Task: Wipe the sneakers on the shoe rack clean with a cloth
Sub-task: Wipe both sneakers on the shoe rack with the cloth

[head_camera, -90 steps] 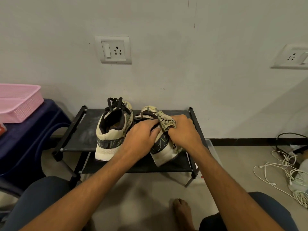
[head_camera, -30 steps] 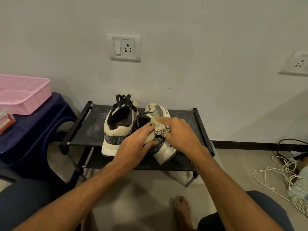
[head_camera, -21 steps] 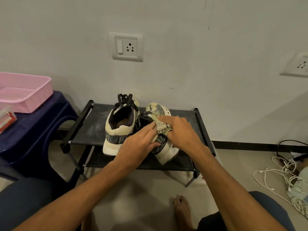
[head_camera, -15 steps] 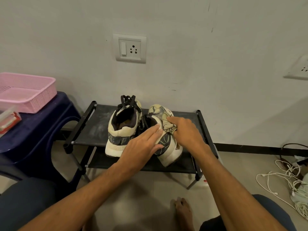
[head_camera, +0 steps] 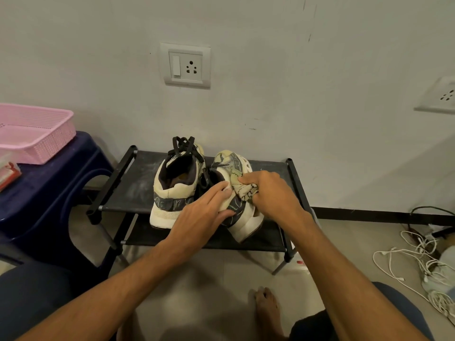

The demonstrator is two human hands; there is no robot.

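Both sneakers sit on the top shelf of the black shoe rack [head_camera: 138, 183], centre frame, heels toward the camera. The upright sneaker [head_camera: 174, 193] on the left is untouched. The tilted sneaker [head_camera: 246, 225] just right of it leans over, its heel overhanging the front rail.

Right hand [head_camera: 273, 193]: fingers curled round the bunched patterned cloth [head_camera: 243, 189], pressing it onto the tilted sneaker's upper.

Left hand [head_camera: 202, 215]: fingers straight and held together, laid on that sneaker's heel collar, thumb against its side.

Elsewhere: pink basket [head_camera: 37, 136] on a blue stool [head_camera: 49, 183] at the left edge, wall socket [head_camera: 186, 66] above the rack, white cables [head_camera: 418, 257] on the floor lower right, a bare foot [head_camera: 267, 306] bottom centre.
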